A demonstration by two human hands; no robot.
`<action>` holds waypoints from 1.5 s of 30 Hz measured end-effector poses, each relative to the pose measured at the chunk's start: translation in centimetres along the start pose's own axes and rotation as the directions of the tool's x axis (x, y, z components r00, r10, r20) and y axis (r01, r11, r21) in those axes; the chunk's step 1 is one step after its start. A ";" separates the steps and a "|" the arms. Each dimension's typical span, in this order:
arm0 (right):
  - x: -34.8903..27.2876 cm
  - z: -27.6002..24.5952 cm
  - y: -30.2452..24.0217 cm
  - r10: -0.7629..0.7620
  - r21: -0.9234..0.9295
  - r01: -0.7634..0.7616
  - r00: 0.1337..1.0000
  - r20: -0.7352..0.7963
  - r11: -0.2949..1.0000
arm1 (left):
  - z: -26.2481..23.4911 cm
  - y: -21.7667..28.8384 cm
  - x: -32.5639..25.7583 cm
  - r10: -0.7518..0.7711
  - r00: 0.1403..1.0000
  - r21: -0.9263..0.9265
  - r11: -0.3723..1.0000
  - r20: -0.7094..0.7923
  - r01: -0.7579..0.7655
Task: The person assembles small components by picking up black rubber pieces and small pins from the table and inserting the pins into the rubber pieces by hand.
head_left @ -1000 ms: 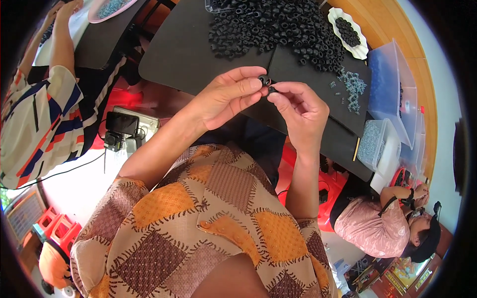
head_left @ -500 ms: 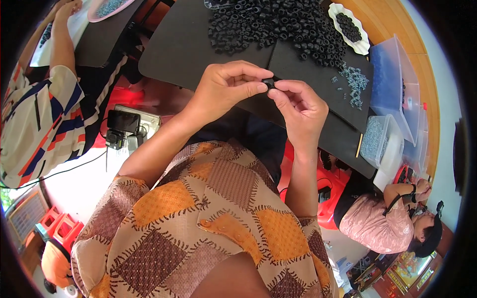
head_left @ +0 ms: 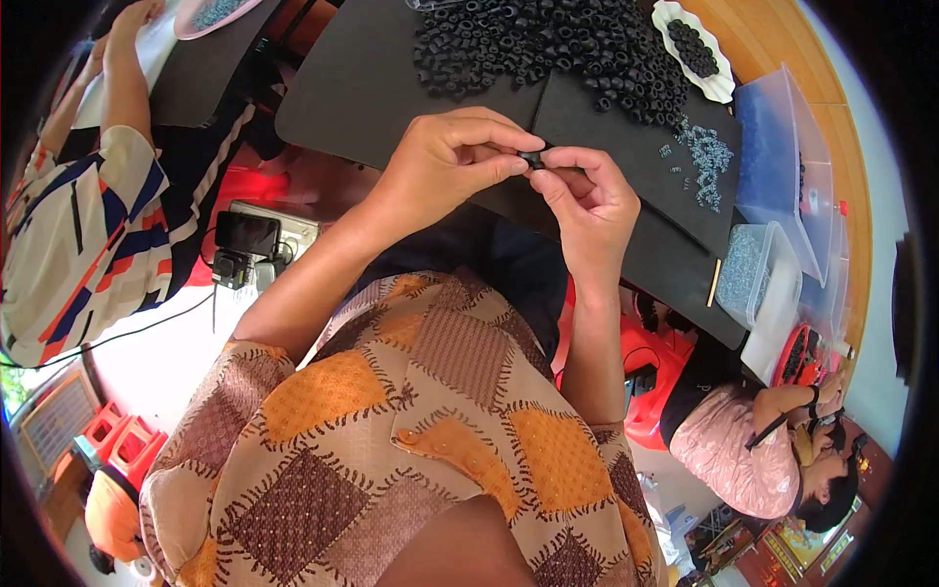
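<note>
A small black plastic part [head_left: 531,158] sits between the fingertips of both my hands, mostly covered by them. My left hand [head_left: 442,164] pinches it from the left with thumb and forefinger. From the other side, my right hand [head_left: 595,199] closes thumb and forefinger on it. Beyond my hands lies a large heap of small hollow black plastic parts [head_left: 558,44] on the dark table [head_left: 342,88]. Small metal springs [head_left: 708,161] are scattered to the right of the heap.
A white scalloped dish [head_left: 722,86] with black parts stands at the far right. Beside the springs are a translucent bin [head_left: 773,147] and a clear tub [head_left: 766,293] of springs. A thin stick [head_left: 713,283] lies at the table edge. Co-workers sit left [head_left: 98,225] and right [head_left: 738,445].
The black part shows less between my fingertips than before. My hands have shifted slightly, still pinching it. The co-worker on the right has leaned lower.
</note>
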State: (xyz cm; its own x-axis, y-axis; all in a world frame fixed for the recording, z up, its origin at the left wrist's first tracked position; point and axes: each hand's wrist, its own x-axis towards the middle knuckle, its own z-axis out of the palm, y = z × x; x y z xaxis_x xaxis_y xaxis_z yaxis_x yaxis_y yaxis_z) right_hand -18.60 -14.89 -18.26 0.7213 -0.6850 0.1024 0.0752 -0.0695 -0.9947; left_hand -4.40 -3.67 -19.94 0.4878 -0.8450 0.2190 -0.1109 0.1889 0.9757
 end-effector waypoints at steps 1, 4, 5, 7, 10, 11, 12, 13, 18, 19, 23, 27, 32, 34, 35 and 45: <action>0.1 -0.1 0.5 -0.020 -0.040 0.020 1.000 0.000 0.999 | 0.0 0.0 0.0 -0.001 1.000 0.001 1.000 0.000 0.001; 0.4 -0.3 1.5 -0.070 -0.166 0.071 0.997 0.013 0.984 | -0.1 -0.2 0.0 0.006 1.000 0.066 0.998 0.009 -0.007; 0.5 -0.3 1.7 -0.102 -0.252 0.105 0.994 0.027 0.962 | 0.0 -0.3 0.0 -0.007 1.000 0.067 0.998 -0.014 0.008; 0.6 -0.2 1.8 -0.121 -0.336 0.125 0.992 0.034 0.933 | -0.2 -0.3 0.0 -0.025 0.999 0.067 0.997 -0.034 0.028; 0.8 0.0 2.0 -0.138 -0.409 0.144 0.989 0.044 0.901 | -0.9 -0.3 0.3 -0.077 0.994 0.170 0.983 0.080 0.063; 0.8 0.1 1.9 -0.138 -0.400 0.146 0.989 0.048 0.905 | -1.0 -0.5 0.3 -0.102 0.991 0.160 0.983 0.090 0.087; 0.9 0.1 1.9 -0.135 -0.399 0.143 0.990 0.048 0.906 | -1.1 -0.7 0.4 -0.126 0.987 0.150 0.982 0.101 0.111; 0.9 0.2 1.8 -0.114 -0.362 0.131 0.991 0.068 0.923 | -1.2 -0.8 0.5 -0.130 0.986 0.150 0.982 0.102 0.114; 0.6 0.3 2.0 0.009 -0.154 0.001 0.998 0.066 0.988 | -1.1 -1.0 0.8 -0.218 0.969 -0.083 0.970 0.114 0.228; 0.6 0.3 1.9 0.014 -0.133 -0.006 0.998 0.058 0.991 | -1.1 -0.9 0.9 -0.220 0.969 -0.083 0.970 0.113 0.230; 0.5 0.2 1.1 0.043 -0.084 -0.038 0.997 0.066 0.996 | -1.1 -0.8 1.0 -0.234 0.968 -0.160 0.956 0.091 0.246; 0.7 0.3 0.8 0.052 -0.017 -0.051 0.997 0.063 0.999 | -1.1 -0.4 1.1 -0.273 0.957 -0.140 0.948 0.097 0.284; 0.8 0.7 0.7 -0.045 0.004 0.044 0.998 0.040 0.999 | -0.9 -0.4 1.0 -0.316 0.942 -0.282 0.899 0.109 0.334; 0.7 0.7 0.7 -0.047 -0.015 0.048 0.998 0.043 0.999 | -0.9 -0.3 0.9 -0.335 0.935 -0.332 0.874 0.114 0.353; 0.7 0.8 0.7 -0.049 -0.034 0.051 0.998 0.046 0.998 | -0.9 -0.3 0.9 -0.343 0.933 -0.329 0.874 0.105 0.358; 0.8 0.2 0.6 0.050 0.071 -0.055 0.996 0.075 0.996 | -1.1 -0.6 1.0 -0.216 0.968 -0.149 0.961 0.126 0.234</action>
State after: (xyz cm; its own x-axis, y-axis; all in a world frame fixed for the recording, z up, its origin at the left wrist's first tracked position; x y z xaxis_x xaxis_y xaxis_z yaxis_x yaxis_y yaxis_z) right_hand -17.80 -15.35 -18.73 0.7739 -0.6311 0.0527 0.0840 0.0199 -0.9963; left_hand -2.93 -4.03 -20.29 0.3868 -0.9222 0.0013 0.1364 0.0586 0.9889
